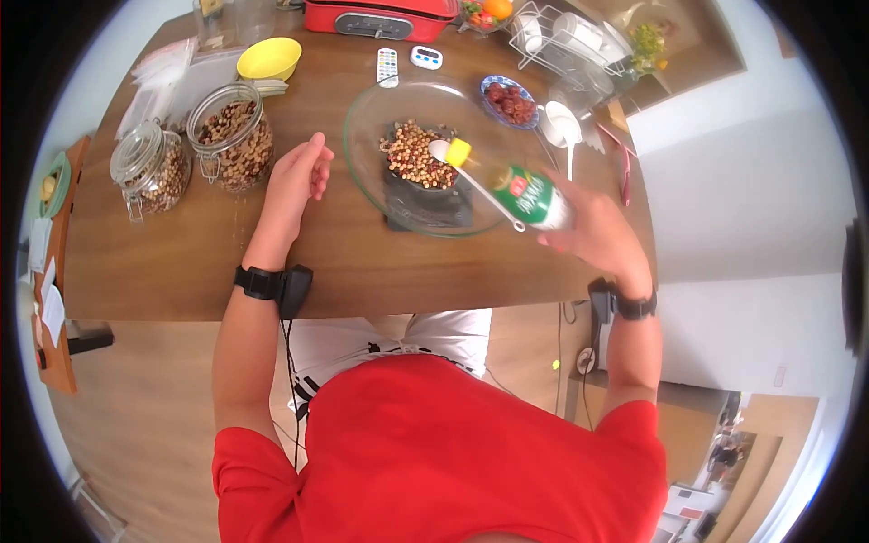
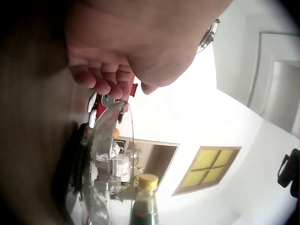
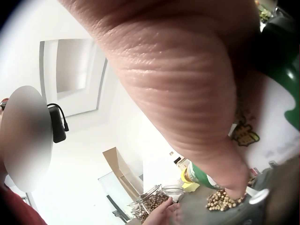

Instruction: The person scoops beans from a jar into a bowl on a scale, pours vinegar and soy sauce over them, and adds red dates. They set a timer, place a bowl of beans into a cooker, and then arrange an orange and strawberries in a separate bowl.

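My right hand (image 1: pixel 593 222) grips a bottle (image 1: pixel 534 199) with a green label and a yellow cap. The bottle is tilted, its capped end towards a wide glass bowl (image 1: pixel 356 172). Mixed tan and dark red beans (image 1: pixel 418 156) lie in the bowl, together with a white long-handled spoon (image 1: pixel 489 197) whose handle reaches over the rim beneath the bottle. Left of the bowl, my left hand (image 1: pixel 297 178) hovers with loosely bent fingers and nothing in them. The left wrist view shows those fingers (image 2: pixel 101 79) and the bottle's yellow cap (image 2: pixel 148 182) beyond the bowl.
Two clip-top jars of beans (image 1: pixel 231 145) stand at the left, near a yellow bowl (image 1: pixel 270 60). A dark flat slab (image 1: pixel 430 215) lies beneath the glass bowl. Behind are a remote (image 1: pixel 387 65), a timer (image 1: pixel 426 58), a plate of dark red fruit (image 1: pixel 510 101) and a red appliance (image 1: pixel 380 18).
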A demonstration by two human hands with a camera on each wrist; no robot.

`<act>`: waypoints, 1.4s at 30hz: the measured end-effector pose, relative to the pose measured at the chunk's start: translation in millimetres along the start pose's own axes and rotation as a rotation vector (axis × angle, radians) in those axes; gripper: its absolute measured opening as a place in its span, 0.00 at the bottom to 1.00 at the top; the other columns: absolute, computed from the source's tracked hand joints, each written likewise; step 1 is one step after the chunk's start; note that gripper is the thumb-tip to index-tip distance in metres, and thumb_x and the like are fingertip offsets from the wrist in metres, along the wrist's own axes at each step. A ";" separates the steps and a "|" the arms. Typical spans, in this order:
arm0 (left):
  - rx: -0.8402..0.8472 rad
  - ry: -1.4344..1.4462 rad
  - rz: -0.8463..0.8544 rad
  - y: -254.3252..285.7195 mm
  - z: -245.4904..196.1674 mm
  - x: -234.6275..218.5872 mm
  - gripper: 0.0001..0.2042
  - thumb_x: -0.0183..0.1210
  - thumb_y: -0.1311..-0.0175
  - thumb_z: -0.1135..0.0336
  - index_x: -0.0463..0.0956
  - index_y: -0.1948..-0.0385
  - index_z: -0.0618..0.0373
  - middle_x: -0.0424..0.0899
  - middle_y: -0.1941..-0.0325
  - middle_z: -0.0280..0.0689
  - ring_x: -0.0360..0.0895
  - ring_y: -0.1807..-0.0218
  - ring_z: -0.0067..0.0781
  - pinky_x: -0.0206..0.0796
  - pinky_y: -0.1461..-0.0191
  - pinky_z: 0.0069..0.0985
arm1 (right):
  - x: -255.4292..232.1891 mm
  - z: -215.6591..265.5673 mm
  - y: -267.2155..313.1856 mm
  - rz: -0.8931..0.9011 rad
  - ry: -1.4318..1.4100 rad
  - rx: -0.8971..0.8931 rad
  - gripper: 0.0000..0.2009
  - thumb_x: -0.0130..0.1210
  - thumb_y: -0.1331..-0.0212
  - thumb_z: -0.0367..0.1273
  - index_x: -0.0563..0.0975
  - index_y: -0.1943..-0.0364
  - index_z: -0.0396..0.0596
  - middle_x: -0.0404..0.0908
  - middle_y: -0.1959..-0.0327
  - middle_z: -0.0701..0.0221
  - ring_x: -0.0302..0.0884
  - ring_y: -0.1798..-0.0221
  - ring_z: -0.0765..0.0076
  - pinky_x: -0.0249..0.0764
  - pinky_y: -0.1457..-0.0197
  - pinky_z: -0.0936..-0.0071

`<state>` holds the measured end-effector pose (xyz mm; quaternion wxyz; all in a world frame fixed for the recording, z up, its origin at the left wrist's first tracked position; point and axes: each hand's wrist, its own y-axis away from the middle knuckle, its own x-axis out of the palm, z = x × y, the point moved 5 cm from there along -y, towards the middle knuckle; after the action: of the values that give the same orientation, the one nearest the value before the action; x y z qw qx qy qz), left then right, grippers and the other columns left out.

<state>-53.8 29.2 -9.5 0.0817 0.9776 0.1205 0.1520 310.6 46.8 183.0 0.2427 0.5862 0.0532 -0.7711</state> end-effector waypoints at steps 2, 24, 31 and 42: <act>-0.009 -0.006 0.020 -0.2 -1.4 1.5 0.18 0.53 0.23 0.46 0.77 0.65 0.51 0.72 0.76 0.23 0.67 0.75 0.14 0.57 0.70 0.17 | 0.9 -21.0 10.0 -0.029 0.077 -0.032 0.42 0.74 0.58 0.32 0.71 0.31 0.45 0.85 0.58 0.48 0.83 0.53 0.41 0.77 0.49 0.57; 0.001 -0.007 0.015 -3.3 0.8 -5.4 0.17 0.55 0.23 0.48 0.77 0.64 0.52 0.73 0.73 0.24 0.69 0.71 0.15 0.62 0.67 0.17 | -22.9 -1.7 -40.4 -0.161 0.216 -0.078 0.36 0.76 0.56 0.37 0.74 0.41 0.38 0.85 0.62 0.49 0.84 0.55 0.42 0.77 0.50 0.57; 0.006 -0.044 0.009 -2.7 0.5 -4.8 0.17 0.55 0.24 0.48 0.77 0.64 0.53 0.73 0.74 0.25 0.70 0.72 0.15 0.62 0.67 0.17 | -21.0 10.1 -9.4 -0.056 0.279 -0.046 0.36 0.76 0.58 0.35 0.75 0.41 0.39 0.85 0.62 0.48 0.84 0.54 0.42 0.77 0.50 0.57; 0.041 -0.073 0.012 -5.2 2.4 -6.5 0.19 0.54 0.24 0.47 0.78 0.65 0.55 0.74 0.74 0.25 0.70 0.73 0.16 0.64 0.68 0.18 | -14.6 21.6 -39.6 -0.124 0.232 -0.116 0.32 0.74 0.55 0.37 0.76 0.44 0.40 0.85 0.60 0.49 0.84 0.53 0.42 0.77 0.51 0.56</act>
<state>-60.2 32.2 -14.5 0.0649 0.9847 0.1146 0.1140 277.2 78.2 195.2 0.2203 0.6519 0.1613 -0.7075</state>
